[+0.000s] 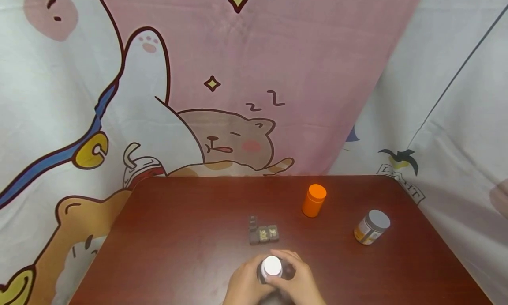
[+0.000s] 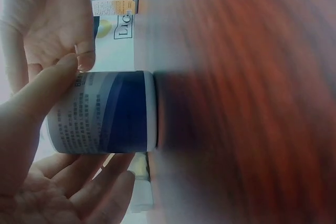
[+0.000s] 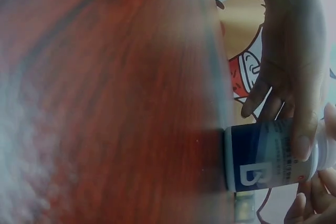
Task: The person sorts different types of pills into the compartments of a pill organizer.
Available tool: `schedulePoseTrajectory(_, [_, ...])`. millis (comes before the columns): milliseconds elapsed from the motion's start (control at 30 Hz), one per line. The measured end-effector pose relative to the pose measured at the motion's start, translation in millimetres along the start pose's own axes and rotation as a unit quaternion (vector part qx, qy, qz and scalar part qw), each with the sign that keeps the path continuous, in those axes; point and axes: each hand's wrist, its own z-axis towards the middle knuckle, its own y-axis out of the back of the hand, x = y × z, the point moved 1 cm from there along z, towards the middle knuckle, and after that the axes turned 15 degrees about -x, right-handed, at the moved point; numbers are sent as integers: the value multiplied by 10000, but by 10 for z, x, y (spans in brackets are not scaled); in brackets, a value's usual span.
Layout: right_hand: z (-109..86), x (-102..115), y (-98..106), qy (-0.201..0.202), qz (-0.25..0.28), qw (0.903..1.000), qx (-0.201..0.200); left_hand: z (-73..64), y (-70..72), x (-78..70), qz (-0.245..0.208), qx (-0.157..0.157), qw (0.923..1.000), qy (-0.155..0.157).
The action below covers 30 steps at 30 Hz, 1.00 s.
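Note:
Both hands are around a blue-and-white pill bottle (image 2: 113,113) with a white cap (image 1: 272,266), near the table's front edge. It stands upright, its base at the tabletop. My left hand (image 1: 247,281) grips the bottle's body, with its thumb across the label (image 3: 303,142). From the other side, my right hand (image 1: 296,279) has its thumb and fingers about the cap. In the left wrist view, the right palm (image 2: 50,19) shows beyond the bottle. Just past the hands lies a small grey-brown pill organizer (image 1: 263,234) with several compartments.
An orange bottle (image 1: 314,201) stands upright at the back right of the dark red-brown table (image 1: 190,221). Farther right is a jar (image 1: 371,227) with a grey lid and a white-and-yellow label. A cartoon-printed cloth (image 1: 309,75) hangs behind the table.

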Motion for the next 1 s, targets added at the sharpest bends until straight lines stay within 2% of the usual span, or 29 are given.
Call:
schedulePoseTrajectory(67, [2,-3,6,-93,33,9999,67,-10,1,0,14,-3,10000,-12])
schedulePoseTrajectory(167, [20,-10,24,191,3,9997,159,-18,17,-5,6,102,9999,-27])
schedulePoseTrajectory(300, [92,-43,49,998,-125,9945,307,17,51,-8,-15,362,9993,-91])
schedulePoseTrajectory(400, [171,-73,62,1669,-263,9849,371,75,69,1,-63,468,9986,-240])
schedulePoseTrajectory(533, [265,-87,88,2281,-276,9716,567,137,91,55,-237,750,9961,-396])
schedulePoseTrajectory(633, [326,-91,109,2406,-104,9657,972,182,114,120,-386,1134,9918,-452])
schedulePoseTrajectory(767, [401,-94,122,2310,242,9557,1806,231,134,187,-462,1530,9858,-508])
schedulePoseTrajectory(867, [437,-83,144,2186,410,9441,2433,246,124,205,-537,1646,9833,-559])
schedulePoseTrajectory(1000, [425,-42,187,2222,301,9319,2850,224,89,203,-714,1579,9838,-460])
